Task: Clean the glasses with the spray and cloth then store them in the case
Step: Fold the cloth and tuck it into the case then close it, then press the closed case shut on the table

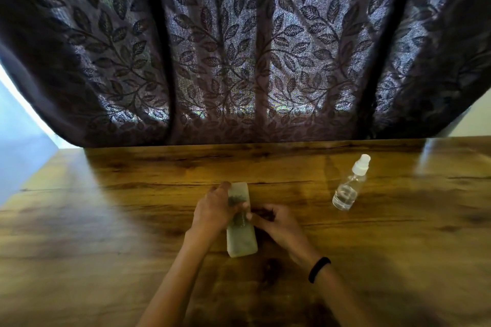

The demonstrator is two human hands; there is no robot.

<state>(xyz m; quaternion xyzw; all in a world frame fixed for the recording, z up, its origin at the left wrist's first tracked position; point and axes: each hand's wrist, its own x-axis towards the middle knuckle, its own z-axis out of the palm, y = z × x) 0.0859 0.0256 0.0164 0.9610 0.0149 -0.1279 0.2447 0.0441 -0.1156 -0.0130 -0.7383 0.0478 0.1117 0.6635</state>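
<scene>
A pale, translucent glasses case (242,243) lies lengthwise on the wooden table (106,220), its far end pointing at the curtain. My left hand (212,212) grips the case along its left side, fingers over the far half. My right hand (276,223) pinches the case's right edge at mid-length, thumb and fingers closed on it. Something dark shows through the lid; I cannot tell whether it is the glasses or the cloth. A clear spray bottle (349,184) with a white nozzle stands to the right of the case, apart from both hands.
A dark leaf-patterned curtain (239,48) hangs along the table's far edge. Bare wood surrounds the case on the left and near side. A black band (318,269) circles my right wrist.
</scene>
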